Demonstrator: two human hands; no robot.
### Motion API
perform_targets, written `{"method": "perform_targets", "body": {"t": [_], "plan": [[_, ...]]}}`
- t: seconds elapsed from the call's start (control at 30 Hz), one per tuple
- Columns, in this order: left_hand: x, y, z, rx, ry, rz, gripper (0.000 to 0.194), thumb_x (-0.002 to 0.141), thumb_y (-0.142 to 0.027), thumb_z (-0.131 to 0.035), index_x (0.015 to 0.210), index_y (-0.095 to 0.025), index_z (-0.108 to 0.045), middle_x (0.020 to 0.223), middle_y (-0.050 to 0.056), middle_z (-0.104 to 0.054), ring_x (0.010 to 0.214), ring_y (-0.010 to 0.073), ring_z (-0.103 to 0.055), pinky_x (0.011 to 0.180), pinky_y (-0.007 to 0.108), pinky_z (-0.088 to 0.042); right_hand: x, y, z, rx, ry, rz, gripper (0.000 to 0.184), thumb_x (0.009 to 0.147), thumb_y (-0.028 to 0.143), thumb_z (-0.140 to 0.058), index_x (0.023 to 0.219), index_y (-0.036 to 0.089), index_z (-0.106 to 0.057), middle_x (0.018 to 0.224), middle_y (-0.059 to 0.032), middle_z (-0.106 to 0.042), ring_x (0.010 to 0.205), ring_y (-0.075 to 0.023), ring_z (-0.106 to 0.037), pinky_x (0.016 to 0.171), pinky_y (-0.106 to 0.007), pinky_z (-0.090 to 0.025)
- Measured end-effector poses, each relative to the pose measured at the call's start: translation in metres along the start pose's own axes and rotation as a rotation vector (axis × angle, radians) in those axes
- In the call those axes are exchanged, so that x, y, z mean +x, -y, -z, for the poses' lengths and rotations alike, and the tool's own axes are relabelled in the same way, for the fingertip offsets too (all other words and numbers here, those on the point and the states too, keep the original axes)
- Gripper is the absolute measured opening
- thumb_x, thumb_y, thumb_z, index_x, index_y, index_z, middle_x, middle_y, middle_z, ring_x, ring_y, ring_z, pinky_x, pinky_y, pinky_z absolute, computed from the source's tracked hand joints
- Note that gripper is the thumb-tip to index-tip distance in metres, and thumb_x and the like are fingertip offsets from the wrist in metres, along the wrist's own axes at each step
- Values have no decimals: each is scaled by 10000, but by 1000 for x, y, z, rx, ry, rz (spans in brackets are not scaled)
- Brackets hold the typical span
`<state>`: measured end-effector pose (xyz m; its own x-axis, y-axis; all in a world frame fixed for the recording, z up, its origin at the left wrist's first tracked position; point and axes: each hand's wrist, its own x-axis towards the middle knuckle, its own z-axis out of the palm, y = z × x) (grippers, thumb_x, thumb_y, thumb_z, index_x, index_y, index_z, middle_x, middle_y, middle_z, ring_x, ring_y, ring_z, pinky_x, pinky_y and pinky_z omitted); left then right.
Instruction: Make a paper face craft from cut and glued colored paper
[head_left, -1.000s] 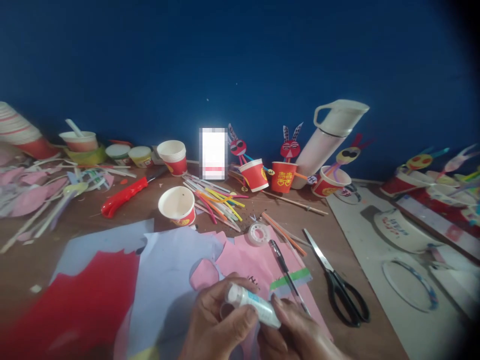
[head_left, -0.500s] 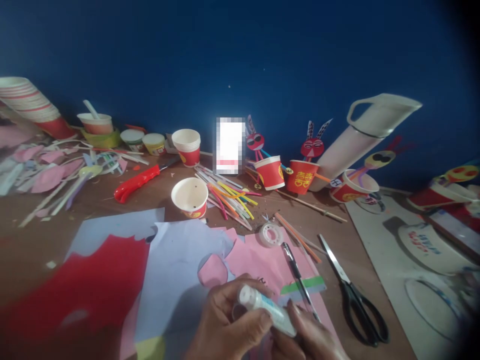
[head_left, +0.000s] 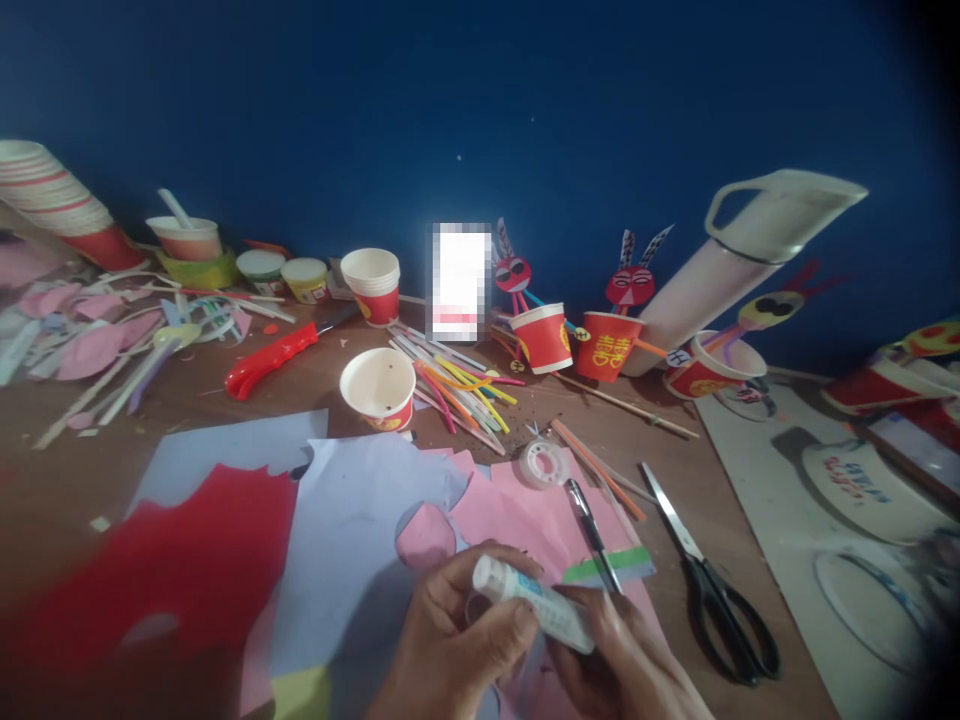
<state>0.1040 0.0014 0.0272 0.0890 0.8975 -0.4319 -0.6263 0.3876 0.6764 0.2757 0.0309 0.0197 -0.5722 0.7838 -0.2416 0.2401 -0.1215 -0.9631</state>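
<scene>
A small white glue bottle (head_left: 541, 607) with blue print lies tilted between my hands, its pale cap end pointing up and left. My left hand (head_left: 469, 630) is closed around its cap half, thumb along the near side. At the lower end, the fingers of my right hand (head_left: 611, 645) press against the bottle. Partly hidden by my left fingers is a clear, round-edged piece that I cannot make out. Just beyond the hands, a pink paper disc (head_left: 424, 537) rests on pale blue and pink paper sheets (head_left: 360, 520). Beside my right hand lies a black pen (head_left: 592, 525).
Black scissors (head_left: 724, 610) lie open at right. A tape roll (head_left: 543, 463), straws (head_left: 457, 390) and a paper cup (head_left: 377, 390) stand or lie beyond the paper. A red-handled cutter (head_left: 271, 360) is at left. Decorated cups (head_left: 611, 343) and a leaning flask (head_left: 720, 285) line the wall.
The view has tilted slightly. My right fingers have shifted a little along the lower end of the bottle, and more of its printed side shows. Both hands stay around it.
</scene>
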Motion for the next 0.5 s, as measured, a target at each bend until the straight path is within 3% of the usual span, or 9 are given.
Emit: {"method": "perform_targets", "body": {"t": [0.07, 0.13, 0.23, 0.33, 0.4, 0.5], "plan": [[0, 1, 1, -29, -23, 32, 452, 634, -529, -834, 870, -170, -691, 508, -81, -397, 460, 40, -328, 475, 192, -241, 3, 10, 6, 40, -34, -13, 430, 788, 654, -643, 796, 224, -650, 648, -32, -586, 599, -198, -584, 527, -269, -466], [0, 1, 1, -39, -23, 55, 457, 641, -526, -831, 884, -168, -684, 492, -87, -381, 454, 42, -326, 476, 194, -243, 6, 16, 8, 172, 16, -89, 412, 704, 631, -738, 788, 240, -641, 634, -23, -569, 599, -203, -563, 522, -271, -446], [0, -1, -1, -7, 15, 27, 457, 645, -531, -825, 867, -155, -689, 526, -72, -406, 472, 42, -341, 480, 192, -244, 9, 15, 2, 447, 202, -247, 560, 821, 727, -524, 580, 224, -478, 457, 42, -372, 406, -119, -360, 404, -235, -313], [-1, -3, -2, 7, 33, 3, 440, 651, -526, -822, 842, -150, -693, 564, -58, -441, 485, 36, -335, 479, 188, -241, 8, 8, -4, 632, 319, -327, 645, 885, 756, -339, 515, 228, -314, 411, 86, -240, 357, -69, -199, 369, -203, -199], [-1, -2, -2, -22, 27, 16, 427, 658, -514, -824, 853, -157, -694, 538, -65, -435, 474, 35, -334, 480, 185, -254, 5, 5, -4, 576, 256, -329, 637, 873, 755, -387, 534, 216, -360, 435, 81, -275, 383, -70, -231, 387, -200, -212], [0, -1, -1, -79, 1, 39, 424, 654, -494, -837, 882, -167, -692, 485, -87, -399, 450, 37, -332, 480, 183, -278, 2, 5, -3, 262, 26, -159, 518, 830, 712, -537, 741, 202, -557, 555, 40, -435, 528, -128, -444, 510, -233, -378]]}}
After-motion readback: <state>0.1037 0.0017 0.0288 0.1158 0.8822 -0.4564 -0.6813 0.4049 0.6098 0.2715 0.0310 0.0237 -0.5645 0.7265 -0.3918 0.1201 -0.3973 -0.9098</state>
